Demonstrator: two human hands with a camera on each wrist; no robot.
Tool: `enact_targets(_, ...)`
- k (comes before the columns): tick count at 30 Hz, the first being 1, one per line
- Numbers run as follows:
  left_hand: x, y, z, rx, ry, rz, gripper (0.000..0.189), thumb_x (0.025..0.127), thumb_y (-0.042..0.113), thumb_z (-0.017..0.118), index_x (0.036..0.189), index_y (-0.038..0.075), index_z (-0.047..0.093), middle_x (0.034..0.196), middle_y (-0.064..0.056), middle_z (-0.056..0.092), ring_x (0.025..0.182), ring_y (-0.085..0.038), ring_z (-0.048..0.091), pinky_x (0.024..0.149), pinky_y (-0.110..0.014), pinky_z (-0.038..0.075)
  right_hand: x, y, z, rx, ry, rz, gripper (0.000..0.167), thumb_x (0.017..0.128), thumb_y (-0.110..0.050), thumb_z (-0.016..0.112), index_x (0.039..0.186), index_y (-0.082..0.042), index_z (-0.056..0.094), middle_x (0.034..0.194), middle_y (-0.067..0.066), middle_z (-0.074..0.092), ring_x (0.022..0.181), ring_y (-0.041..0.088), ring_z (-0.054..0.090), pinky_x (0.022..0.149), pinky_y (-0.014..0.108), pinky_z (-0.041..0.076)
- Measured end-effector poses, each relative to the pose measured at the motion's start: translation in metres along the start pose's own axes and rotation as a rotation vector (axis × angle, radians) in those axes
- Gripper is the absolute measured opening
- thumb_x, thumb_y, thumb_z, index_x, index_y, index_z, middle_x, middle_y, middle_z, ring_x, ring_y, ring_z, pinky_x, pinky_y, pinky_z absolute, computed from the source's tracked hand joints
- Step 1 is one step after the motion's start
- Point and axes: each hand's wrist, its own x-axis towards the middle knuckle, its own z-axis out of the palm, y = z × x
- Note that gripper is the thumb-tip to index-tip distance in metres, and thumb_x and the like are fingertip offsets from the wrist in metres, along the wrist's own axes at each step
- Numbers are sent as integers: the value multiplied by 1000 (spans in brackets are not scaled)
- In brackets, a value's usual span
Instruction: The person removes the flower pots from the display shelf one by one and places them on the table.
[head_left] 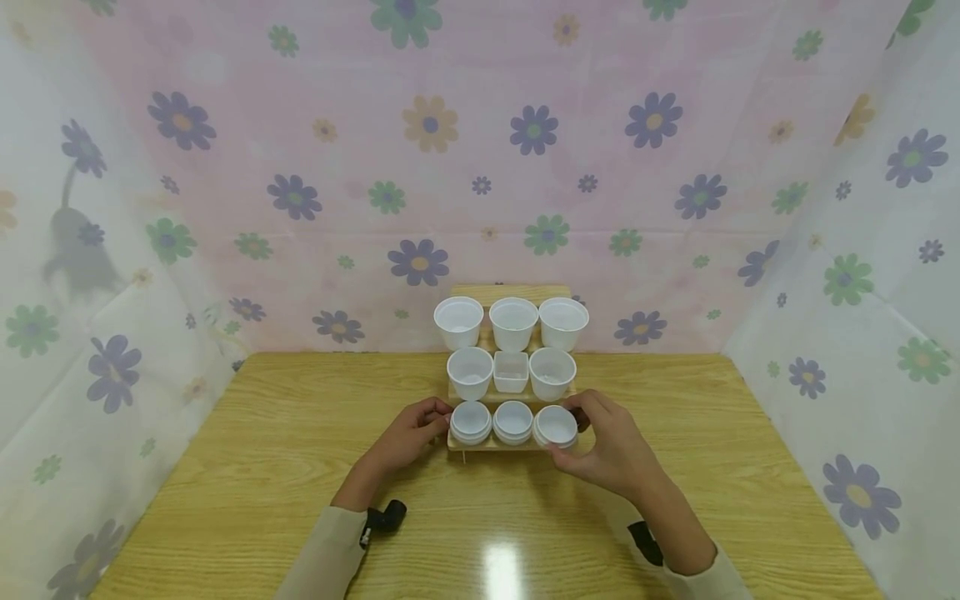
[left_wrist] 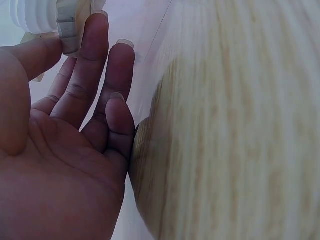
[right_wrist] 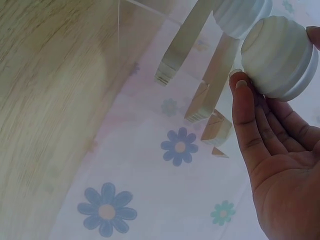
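A three-step wooden stand (head_left: pixel 510 293) holds rows of white tubs. My right hand (head_left: pixel 617 454) pinches a small white ribbed jar (head_left: pixel 557 427) at the right end of the bottom step, thumb in front and fingers behind. In the right wrist view this jar (right_wrist: pixel 278 59) lies between thumb and fingertips, beside another ribbed jar (right_wrist: pixel 240 17). My left hand (head_left: pixel 407 437) grips the left end of the bottom step, next to the leftmost jar (head_left: pixel 471 421). From the left wrist, thumb and forefinger pinch the wooden board end (left_wrist: pixel 70 30), the other fingers extended.
Larger round tubs (head_left: pixel 513 322) line the top step. A square cup (head_left: pixel 511 372) stands between two round tubs on the middle step. Flowered cloth (head_left: pixel 480 208) hangs behind and at both sides of the wood-grain table (head_left: pixel 315 417).
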Motion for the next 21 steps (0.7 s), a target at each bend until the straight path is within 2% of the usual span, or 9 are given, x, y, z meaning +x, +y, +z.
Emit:
enact_targets(12, 1, 1, 1, -11, -3, -12, 21, 114, 16, 53, 125, 3, 65, 103, -5, 71, 97, -28, 63, 82, -33, 52, 2, -11, 3, 41, -7, -18, 55, 72, -17, 97, 114, -2, 65, 102, 2, 67, 83, 12, 65, 71, 27, 58)
enact_targets(21, 0, 2, 1, -26, 0, -30, 19, 113, 14, 53, 124, 4, 64, 105, -5, 71, 98, -29, 62, 82, -33, 50, 1, -18, 6, 42, -10, -18, 56, 71, -18, 99, 114, -6, 64, 103, -2, 66, 85, 8, 64, 73, 26, 58)
